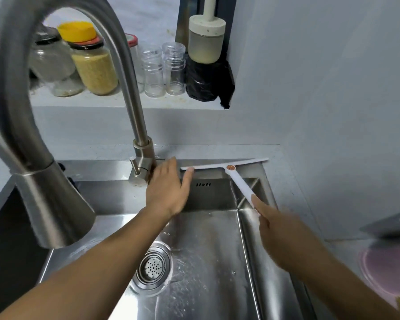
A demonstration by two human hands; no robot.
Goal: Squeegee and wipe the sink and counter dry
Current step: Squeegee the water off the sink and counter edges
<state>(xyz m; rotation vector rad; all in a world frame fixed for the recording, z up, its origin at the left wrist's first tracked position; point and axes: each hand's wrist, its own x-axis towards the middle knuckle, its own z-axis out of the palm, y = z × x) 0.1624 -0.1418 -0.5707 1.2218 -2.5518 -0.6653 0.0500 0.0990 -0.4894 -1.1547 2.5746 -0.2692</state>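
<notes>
A white squeegee [226, 166] with an orange dot lies with its blade along the back ledge of the steel sink [217, 239], to the right of the faucet base. My right hand [284, 232] grips the end of its white handle above the sink's right rim. My left hand [169, 190] is flat with fingers apart beside the faucet base, and its thumb tip touches the blade's left end. The sink floor is wet around the drain strainer [151, 267]. The grey counter [291, 181] runs behind and to the right of the sink.
A tall curved steel faucet [134, 93] arches over the left, its spray head [49, 204] hanging close to the camera. Jars and clear bottles [95, 65] stand on a shelf behind. A pink round item [388, 271] sits on the counter at the right.
</notes>
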